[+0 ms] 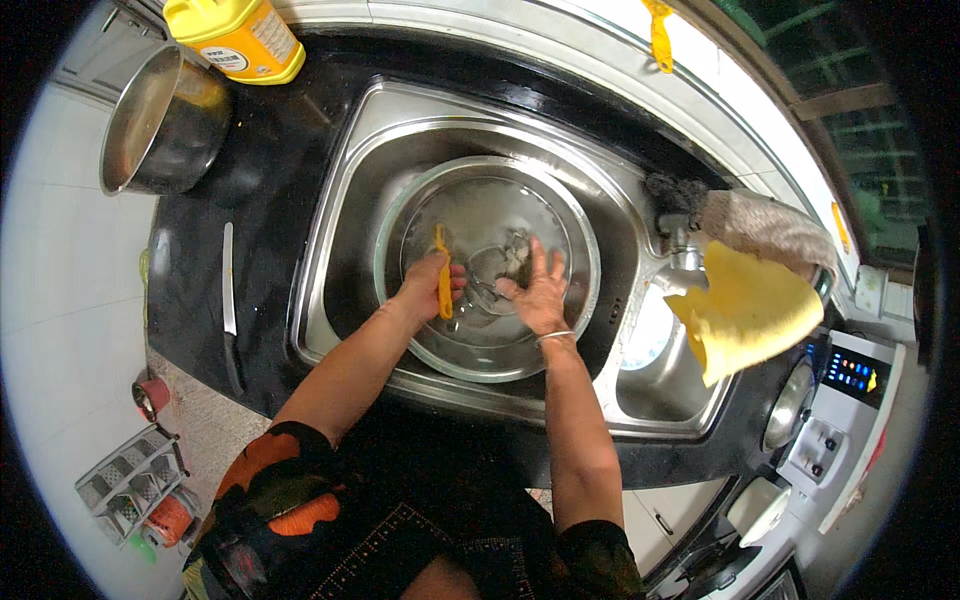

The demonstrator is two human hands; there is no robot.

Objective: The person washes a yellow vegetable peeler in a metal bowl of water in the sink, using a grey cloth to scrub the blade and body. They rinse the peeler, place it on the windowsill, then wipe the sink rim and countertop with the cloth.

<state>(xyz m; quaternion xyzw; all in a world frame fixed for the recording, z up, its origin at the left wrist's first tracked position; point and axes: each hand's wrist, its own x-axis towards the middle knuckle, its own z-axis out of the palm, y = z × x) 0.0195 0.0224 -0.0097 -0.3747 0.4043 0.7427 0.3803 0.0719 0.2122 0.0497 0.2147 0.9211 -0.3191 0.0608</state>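
A round metal basin (489, 369) holds water inside the large bowl of a stainless steel sink (360, 157). My left hand (426, 286) is closed around a slim yellow-orange handled tool (444, 281) at the basin's left side. Its working end is not clear to see. My right hand (538, 294) has its fingers spread at the right of the basin. Beside its thumb and fingers lies a small whitish and grey lump (516, 255), in or at the water. Glare and ripples blur its outline, and I cannot tell what it is.
Left on the black counter (277, 187) lie a knife (229, 300), a metal pot (191, 127) and a yellow jug (244, 45). A yellow cloth (750, 307) hangs by the faucet (684, 244), partly over the small sink bowl (660, 397), where a white plate (646, 334) shows.
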